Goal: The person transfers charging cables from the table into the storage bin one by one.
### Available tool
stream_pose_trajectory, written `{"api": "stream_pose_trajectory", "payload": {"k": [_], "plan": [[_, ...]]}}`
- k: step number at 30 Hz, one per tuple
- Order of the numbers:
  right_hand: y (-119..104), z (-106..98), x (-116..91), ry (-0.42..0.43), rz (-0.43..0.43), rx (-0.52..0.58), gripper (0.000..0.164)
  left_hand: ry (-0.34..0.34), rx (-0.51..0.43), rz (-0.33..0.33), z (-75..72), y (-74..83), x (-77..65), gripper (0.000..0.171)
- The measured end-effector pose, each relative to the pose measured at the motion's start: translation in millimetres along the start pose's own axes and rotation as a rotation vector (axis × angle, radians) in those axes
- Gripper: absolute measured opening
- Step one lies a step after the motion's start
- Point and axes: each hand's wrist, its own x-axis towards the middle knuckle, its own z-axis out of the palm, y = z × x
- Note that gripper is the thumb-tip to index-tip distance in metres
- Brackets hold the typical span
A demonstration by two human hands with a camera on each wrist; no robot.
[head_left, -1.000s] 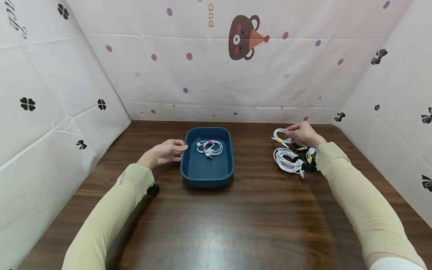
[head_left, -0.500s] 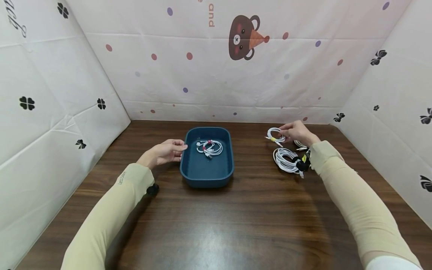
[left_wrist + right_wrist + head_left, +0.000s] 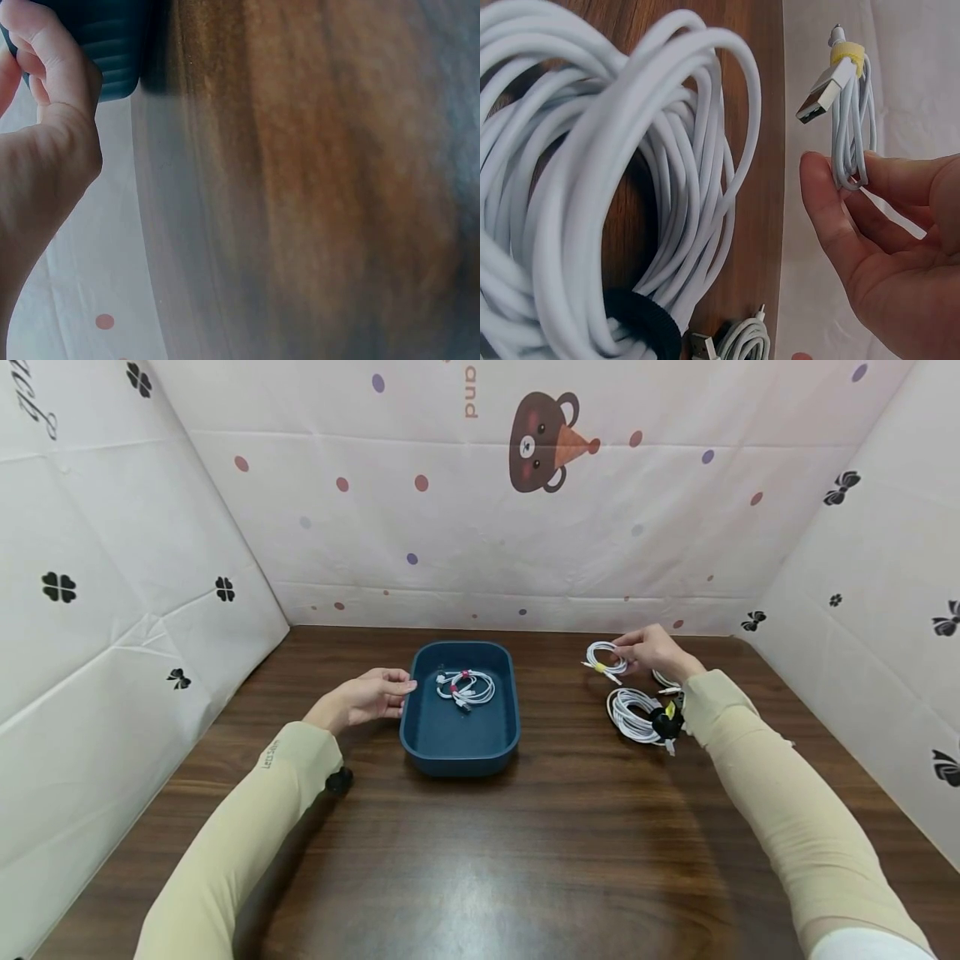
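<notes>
A dark blue rectangular bin (image 3: pixel 461 739) stands on the table, left of centre in the head view. Inside it lies a coiled white cable (image 3: pixel 480 693) with pink ties. My left hand (image 3: pixel 369 697) grips the bin's left rim between thumb and fingers; the left wrist view catches this hand (image 3: pixel 56 67) beside the bin's ribbed wall (image 3: pixel 116 52). Off to the right, thumb and fingertips of my right hand (image 3: pixel 651 652) pinch a small coiled white USB cable (image 3: pixel 847 127) with a yellow tie, raised over the table.
A thick white cable coil (image 3: pixel 626 714) with a black strap lies below my right hand. Behind it is another small white coil (image 3: pixel 746 341) with a USB plug, partly hidden by the hand in the head view. Patterned white sheets wall the table's back and sides.
My right hand has moved left with the yellow-tied USB cable, away from the other coils. My left hand and the bin have stayed put.
</notes>
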Motion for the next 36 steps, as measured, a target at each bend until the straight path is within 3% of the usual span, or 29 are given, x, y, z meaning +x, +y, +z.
{"api": "stream_pose_trajectory", "payload": {"k": [36], "plan": [[-19, 14, 9, 0.008, 0.000, 0.009, 0.034, 0.016, -0.002, -0.020, -0.5, 0.1, 1.6, 0.012]]}}
